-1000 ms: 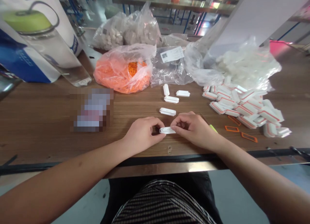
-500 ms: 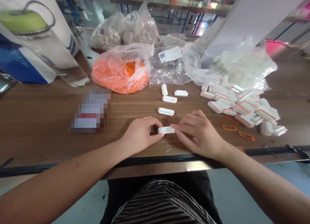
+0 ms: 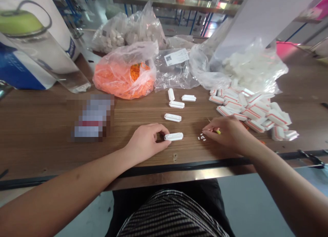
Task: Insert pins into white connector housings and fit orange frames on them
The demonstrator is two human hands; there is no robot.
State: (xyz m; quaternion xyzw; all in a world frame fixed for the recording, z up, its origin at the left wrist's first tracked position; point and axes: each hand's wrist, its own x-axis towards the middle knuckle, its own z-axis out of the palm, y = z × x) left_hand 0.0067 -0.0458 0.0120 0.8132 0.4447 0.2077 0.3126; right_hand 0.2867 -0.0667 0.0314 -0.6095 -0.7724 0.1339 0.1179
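A white plastic connector housing [image 3: 173, 136] lies flat on the wooden table [image 3: 41, 144], close to the front edge. My left hand [image 3: 146, 140] rests curled at its left end, with the fingertips against it. To the right, my right hand [image 3: 228, 134] has pulled away from the housing and pinches a thin tool with a yellow-green grip [image 3: 217, 131]. The tool's tip is mostly hidden by my fingers. Several tiny white bits [image 3: 202, 138] lie on the wood between the housing and my right hand.
Three more white housings [image 3: 172, 117] lie just beyond my hands. At the right is a heap of white housings with orange edges [image 3: 248, 115]. Behind stand an orange-filled plastic bag [image 3: 123, 80], a labelled clear bag [image 3: 174, 69] and a bag of white parts [image 3: 252, 68].
My right hand has let go of the housing, moved right and picked up the yellow-green tool. Tiny white bits now lie on the table. The view has shifted slightly.
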